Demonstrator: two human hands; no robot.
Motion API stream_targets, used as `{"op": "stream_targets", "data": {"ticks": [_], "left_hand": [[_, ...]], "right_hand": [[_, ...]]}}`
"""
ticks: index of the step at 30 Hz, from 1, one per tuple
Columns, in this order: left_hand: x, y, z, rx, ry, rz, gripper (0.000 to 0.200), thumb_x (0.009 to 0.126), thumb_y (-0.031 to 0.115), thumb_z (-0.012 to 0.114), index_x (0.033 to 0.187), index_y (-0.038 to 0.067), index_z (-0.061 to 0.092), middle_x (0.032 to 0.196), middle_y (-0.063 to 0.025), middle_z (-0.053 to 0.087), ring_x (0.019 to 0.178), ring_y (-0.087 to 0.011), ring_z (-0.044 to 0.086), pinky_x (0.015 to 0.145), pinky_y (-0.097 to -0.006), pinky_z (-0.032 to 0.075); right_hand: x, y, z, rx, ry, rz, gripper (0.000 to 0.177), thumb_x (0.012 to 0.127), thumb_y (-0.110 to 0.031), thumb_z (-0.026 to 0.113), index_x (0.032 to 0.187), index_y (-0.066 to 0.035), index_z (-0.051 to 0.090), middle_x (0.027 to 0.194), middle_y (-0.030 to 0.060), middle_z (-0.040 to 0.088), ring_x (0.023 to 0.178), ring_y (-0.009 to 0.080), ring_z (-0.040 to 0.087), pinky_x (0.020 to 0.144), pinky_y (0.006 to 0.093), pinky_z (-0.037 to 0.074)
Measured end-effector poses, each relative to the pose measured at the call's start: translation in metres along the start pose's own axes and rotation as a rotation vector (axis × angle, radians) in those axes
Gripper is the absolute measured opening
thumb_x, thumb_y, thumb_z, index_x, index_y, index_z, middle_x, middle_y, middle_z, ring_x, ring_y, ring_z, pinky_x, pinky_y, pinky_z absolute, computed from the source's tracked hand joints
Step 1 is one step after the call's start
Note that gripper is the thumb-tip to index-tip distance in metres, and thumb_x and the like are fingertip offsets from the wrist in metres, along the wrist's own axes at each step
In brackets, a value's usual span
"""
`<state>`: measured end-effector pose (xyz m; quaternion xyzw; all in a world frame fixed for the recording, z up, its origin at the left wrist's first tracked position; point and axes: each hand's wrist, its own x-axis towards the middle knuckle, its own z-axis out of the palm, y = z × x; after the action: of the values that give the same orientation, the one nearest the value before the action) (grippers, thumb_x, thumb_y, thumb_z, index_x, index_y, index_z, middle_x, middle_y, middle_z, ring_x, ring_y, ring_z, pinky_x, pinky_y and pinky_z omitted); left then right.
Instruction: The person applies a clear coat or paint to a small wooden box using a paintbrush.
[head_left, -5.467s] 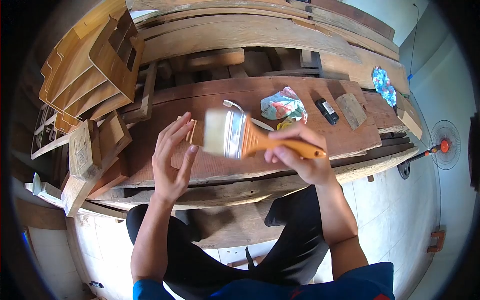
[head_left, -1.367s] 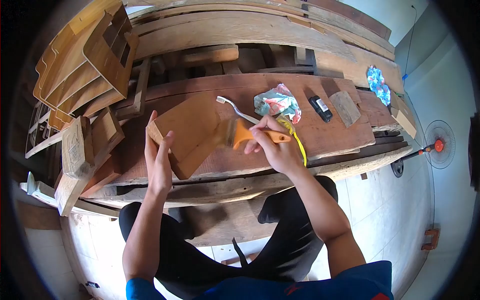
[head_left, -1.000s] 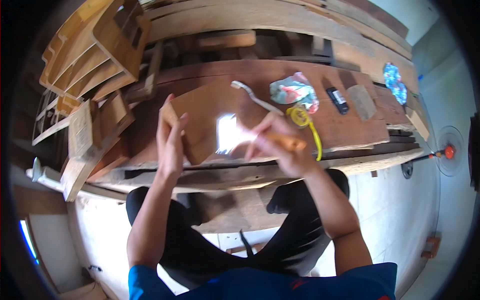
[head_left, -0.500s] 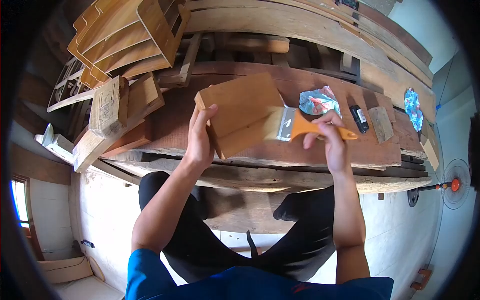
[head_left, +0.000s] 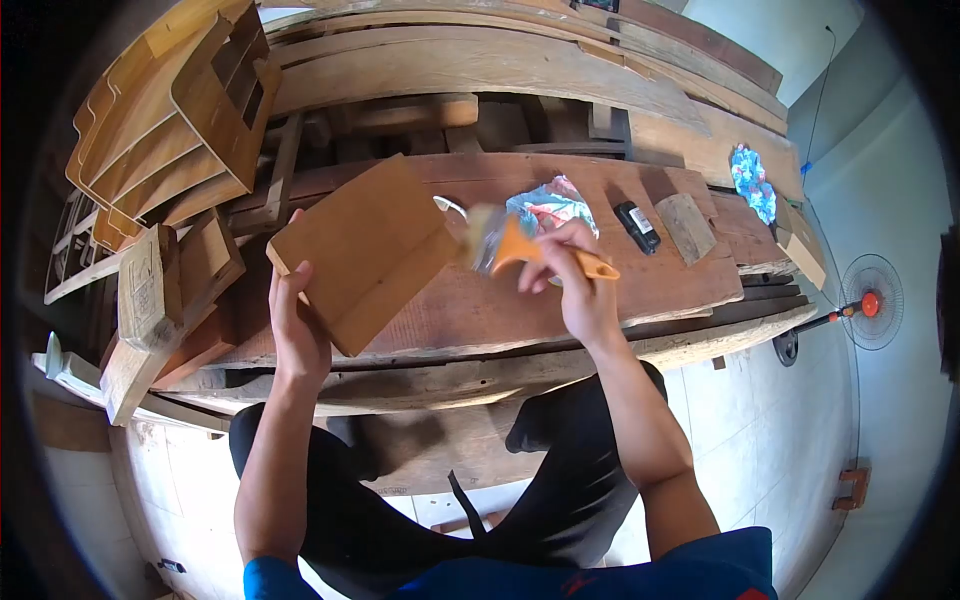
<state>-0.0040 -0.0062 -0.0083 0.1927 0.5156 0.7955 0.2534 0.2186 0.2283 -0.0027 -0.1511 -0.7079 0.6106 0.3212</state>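
Note:
My left hand [head_left: 299, 325] grips a flat brown wooden board [head_left: 370, 250] by its left edge, thumb on the near face. The board is tilted above the workbench [head_left: 480, 300]. In my right hand [head_left: 575, 285] is a wide paintbrush [head_left: 515, 248] with an orange handle, its fingers wrapped round the grip. The bristles point left, just off the board's right edge, and are a little blurred. Behind the brush lies a crumpled patterned cloth [head_left: 553, 207]. A white rim of something [head_left: 451, 207] shows between the board and the brush.
A wooden shelf organizer [head_left: 165, 130] stands at the back left, above stacked wood blocks [head_left: 150, 290]. A black object with a white label [head_left: 637, 228] and a small wood piece [head_left: 686, 228] lie right of the cloth. Long planks [head_left: 480, 65] run along the back. A fan [head_left: 868, 304] stands at right.
The view has swung right, so the scene sits further left. The board is turned more steeply, and the brush, which was against its right side, has come away from it.

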Motion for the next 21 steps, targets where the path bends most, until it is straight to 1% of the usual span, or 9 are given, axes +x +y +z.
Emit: {"op": "stream_targets", "data": {"ticks": [3,5,6,8,11,14,15,19,21], "left_hand": [[0.001,0.000,0.000,-0.106,0.020,-0.063,0.080,0.094,0.037,0.058,0.166,0.011,0.034,0.158,-0.0145,0.045,0.146,-0.0286,0.046,0.122,-0.0455,0.036],[0.003,0.000,-0.001,-0.054,-0.017,-0.038,0.081,0.093,0.036,0.059,0.166,0.010,0.035,0.156,-0.0154,0.048,0.145,-0.0281,0.048,0.122,-0.0446,0.036],[0.004,0.001,-0.001,0.035,-0.059,0.011,0.081,0.093,0.036,0.059,0.165,0.009,0.036,0.155,-0.0159,0.049,0.144,-0.0278,0.048,0.122,-0.0440,0.036],[0.003,-0.001,-0.002,0.150,-0.094,0.062,0.081,0.092,0.035,0.060,0.165,0.008,0.038,0.153,-0.0167,0.052,0.143,-0.0272,0.049,0.122,-0.0427,0.035],[-0.002,-0.004,0.003,0.236,-0.109,0.078,0.083,0.090,0.035,0.060,0.164,0.005,0.039,0.152,-0.0177,0.054,0.139,-0.0265,0.052,0.122,-0.0406,0.034],[-0.004,0.000,0.007,0.259,-0.159,0.060,0.084,0.089,0.036,0.060,0.163,0.003,0.039,0.151,-0.0179,0.055,0.137,-0.0260,0.053,0.121,-0.0403,0.034],[-0.003,-0.001,0.007,0.267,-0.179,0.060,0.083,0.089,0.035,0.060,0.163,0.003,0.040,0.151,-0.0178,0.055,0.137,-0.0260,0.053,0.121,-0.0401,0.035],[-0.001,-0.006,0.007,0.263,-0.258,0.046,0.081,0.089,0.033,0.060,0.161,0.001,0.042,0.150,-0.0179,0.056,0.136,-0.0260,0.054,0.120,-0.0395,0.038],[-0.004,-0.007,0.008,0.242,-0.295,0.014,0.079,0.089,0.030,0.061,0.159,0.000,0.043,0.149,-0.0177,0.056,0.135,-0.0256,0.055,0.119,-0.0391,0.039]], "right_hand": [[-0.022,0.006,0.026,-0.256,0.036,-0.129,0.014,0.106,-0.020,0.064,0.110,-0.008,0.060,0.086,0.0047,0.073,0.076,0.0130,0.073,0.067,0.0288,0.055],[-0.040,-0.017,0.050,-0.521,-0.168,-0.456,0.021,0.098,-0.005,0.069,0.117,-0.004,0.060,0.086,0.0080,0.071,0.069,0.0151,0.068,0.061,0.0281,0.050],[-0.046,-0.018,0.057,-0.310,-0.299,-0.457,0.023,0.096,-0.002,0.070,0.117,-0.003,0.060,0.086,0.0102,0.071,0.070,0.0151,0.070,0.062,0.0283,0.052],[-0.045,-0.029,0.059,-0.333,-0.414,-0.577,0.018,0.099,-0.003,0.065,0.116,-0.003,0.059,0.088,0.0110,0.072,0.076,0.0149,0.072,0.066,0.0281,0.054],[-0.031,-0.022,0.036,-0.116,-0.337,-0.315,0.012,0.104,-0.006,0.060,0.115,-0.003,0.058,0.091,0.0116,0.073,0.080,0.0150,0.072,0.070,0.0275,0.055],[-0.010,-0.009,0.016,-0.077,-0.031,-0.151,0.015,0.110,-0.015,0.058,0.119,-0.003,0.056,0.093,0.0066,0.074,0.082,0.0105,0.070,0.071,0.0249,0.055],[-0.012,-0.012,0.016,-0.045,-0.061,-0.194,0.016,0.111,-0.015,0.056,0.120,-0.002,0.055,0.093,0.0084,0.073,0.082,0.0112,0.070,0.070,0.0250,0.054],[-0.031,-0.026,0.028,0.084,-0.636,-0.149,0.015,0.112,-0.014,0.051,0.122,-0.003,0.053,0.097,0.0169,0.074,0.082,0.0152,0.072,0.073,0.0277,0.058],[-0.032,-0.021,0.022,0.155,-0.486,-0.079,0.015,0.112,-0.015,0.051,0.122,-0.003,0.053,0.099,0.0184,0.074,0.083,0.0157,0.072,0.073,0.0280,0.058]]}}
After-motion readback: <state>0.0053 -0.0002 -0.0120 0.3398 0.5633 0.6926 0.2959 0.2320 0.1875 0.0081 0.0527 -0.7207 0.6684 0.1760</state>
